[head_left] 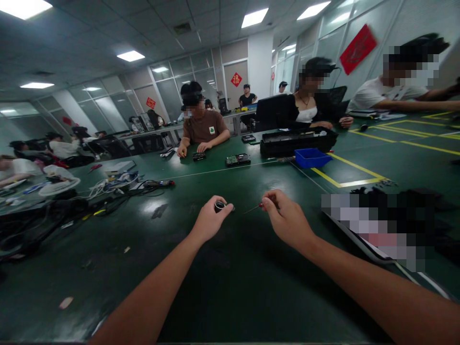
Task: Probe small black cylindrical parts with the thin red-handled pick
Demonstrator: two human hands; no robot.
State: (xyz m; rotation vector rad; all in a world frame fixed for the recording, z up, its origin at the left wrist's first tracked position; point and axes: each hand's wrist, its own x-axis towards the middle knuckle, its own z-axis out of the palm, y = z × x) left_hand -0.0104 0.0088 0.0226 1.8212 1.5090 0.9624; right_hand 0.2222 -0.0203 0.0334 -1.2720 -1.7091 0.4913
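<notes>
Green table point(230, 287), left hand point(210, 221) pinching small ring point(219, 206), right hand point(285, 218) pinching thin, barely visible tool point(252, 209)

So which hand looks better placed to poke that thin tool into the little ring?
Probably the right hand: it pinches the thin tool, tip aimed at the small dark ring. The left hand is occupied holding that ring above the green table.

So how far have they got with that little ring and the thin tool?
Done: both pieces are picked up off the green table. In hand: the left hand pinches a small dark ring; the right hand points a thin red-handled tool toward it. Left: tip and ring remain apart.
</notes>
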